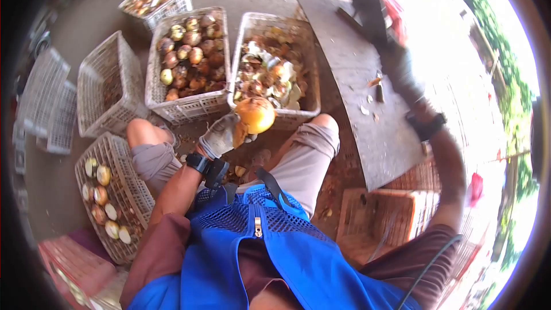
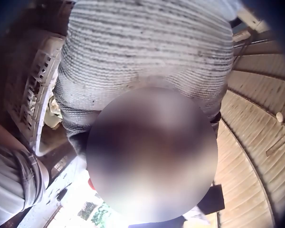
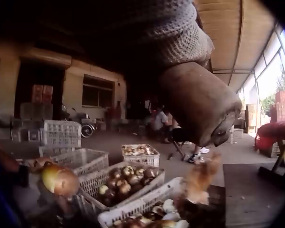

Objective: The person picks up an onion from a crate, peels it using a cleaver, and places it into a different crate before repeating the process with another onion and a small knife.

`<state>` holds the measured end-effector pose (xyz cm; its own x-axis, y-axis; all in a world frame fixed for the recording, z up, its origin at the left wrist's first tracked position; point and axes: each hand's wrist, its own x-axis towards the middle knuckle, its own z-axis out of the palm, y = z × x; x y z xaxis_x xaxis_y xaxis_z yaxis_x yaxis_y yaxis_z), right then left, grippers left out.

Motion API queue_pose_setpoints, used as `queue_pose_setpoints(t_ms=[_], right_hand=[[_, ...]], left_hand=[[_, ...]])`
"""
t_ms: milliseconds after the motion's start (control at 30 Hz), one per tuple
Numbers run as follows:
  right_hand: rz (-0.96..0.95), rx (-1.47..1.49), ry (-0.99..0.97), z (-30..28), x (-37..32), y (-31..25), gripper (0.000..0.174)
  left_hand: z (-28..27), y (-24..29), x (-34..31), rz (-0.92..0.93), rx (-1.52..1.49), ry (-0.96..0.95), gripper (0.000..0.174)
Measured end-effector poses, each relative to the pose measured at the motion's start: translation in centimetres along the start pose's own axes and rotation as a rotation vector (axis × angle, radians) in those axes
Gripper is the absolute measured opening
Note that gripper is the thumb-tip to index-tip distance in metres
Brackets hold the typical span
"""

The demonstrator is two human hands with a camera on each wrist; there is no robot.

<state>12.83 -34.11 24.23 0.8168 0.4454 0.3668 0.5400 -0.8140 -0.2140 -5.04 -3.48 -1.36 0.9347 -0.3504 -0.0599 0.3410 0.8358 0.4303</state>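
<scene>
- Near, centre: the left hand (image 1: 220, 138), in a grey ribbed knit glove, reaches forward from a bent elbow, fingers gripping a round golden-brown onion (image 1: 256, 116) above the person's knees.
- Farther, right: the right hand (image 1: 400, 72), gloved alike, is raised on an outstretched arm; blurred, it grips a broad, dark, blade-shaped tool (image 1: 367, 11) above a flat dark board (image 1: 373, 120).
- Beyond the onion: a whitish slatted plastic crate (image 1: 295, 113) of peelings; to its left, a similar crate (image 1: 189, 109) filled with onions.
</scene>
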Motion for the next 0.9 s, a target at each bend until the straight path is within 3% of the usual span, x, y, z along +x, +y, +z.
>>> queue_pose_setpoints(t_ms=[67, 133, 167, 200, 233, 300, 367, 433, 467, 600, 700, 733, 767, 800, 867, 900], right_hand=[[-0.090, 0.233, -0.068, 6.5, -0.6, -5.6, 0.022], [-0.172, 0.531, 0.065, 15.8, -3.4, -8.3, 0.027], [-0.070, 0.489, -0.016, 17.1, -5.0, -10.7, 0.029], [-0.115, 0.550, 0.024, 18.5, -5.8, -12.1, 0.029], [0.007, 0.610, -0.057, 19.3, -6.3, -13.3, 0.030], [0.168, 0.836, -0.037, 22.7, -6.9, -12.9, 0.032], [0.195, 0.997, 0.036, 25.0, -6.9, -12.6, 0.032], [0.244, 1.039, 0.073, 26.3, -7.0, -13.0, 0.031], [0.329, 1.089, 0.092, 28.1, -7.4, -12.8, 0.030], [0.387, 1.158, -0.033, 29.1, -6.9, -12.9, 0.028], [0.339, 1.074, -0.089, 27.0, -6.3, -13.6, 0.029], [0.155, 0.963, -0.055, 27.4, -6.3, -12.8, 0.030], [0.223, 0.757, -0.248, 26.7, -6.7, -12.1, 0.031], [0.066, 0.652, -0.177, 24.8, -6.8, -12.4, 0.032], [-0.255, 0.454, -0.026, 22.6, -7.2, -12.2, 0.038], [-0.340, 0.365, -0.043, 22.3, -7.4, -11.9, 0.040]], left_hand=[[1.5, 1.0, -0.5, 0.075, 0.096, -0.018, 0.069], [2.2, 2.2, -1.1, 0.136, 0.093, -0.039, 0.067], [1.7, 2.7, -1.3, 0.134, 0.088, -0.047, 0.067], [1.4, 3.0, -1.5, 0.121, 0.083, -0.055, 0.066], [1.6, 3.3, -1.5, 0.159, 0.109, 0.010, 0.066], [2.5, 4.0, -1.0, 0.216, 0.165, 0.126, 0.065], [2.4, 4.5, -0.4, 0.193, 0.191, 0.151, 0.075], [1.3, 4.0, 0.8, 0.271, 0.293, 0.085, 0.075], [1.1, 4.4, 0.9, 0.250, 0.343, 0.179, 0.087], [-0.9, 4.9, 1.5, 0.264, 0.588, 0.286, 0.101], [-0.6, 6.0, 1.5, 0.224, 0.674, 0.292, 0.096], [-0.9, 6.1, 1.5, 0.253, 0.697, 0.263, 0.091], [-1.5, 6.1, 1.5, 0.280, 0.720, 0.233, 0.086], [-2.3, 6.0, 1.6, 0.303, 0.743, 0.201, 0.081], [-6.8, 5.4, 1.8, 0.186, 0.511, 0.250, 0.077], [-5.7, 5.4, 1.5, 0.146, 0.412, 0.260, 0.070]])
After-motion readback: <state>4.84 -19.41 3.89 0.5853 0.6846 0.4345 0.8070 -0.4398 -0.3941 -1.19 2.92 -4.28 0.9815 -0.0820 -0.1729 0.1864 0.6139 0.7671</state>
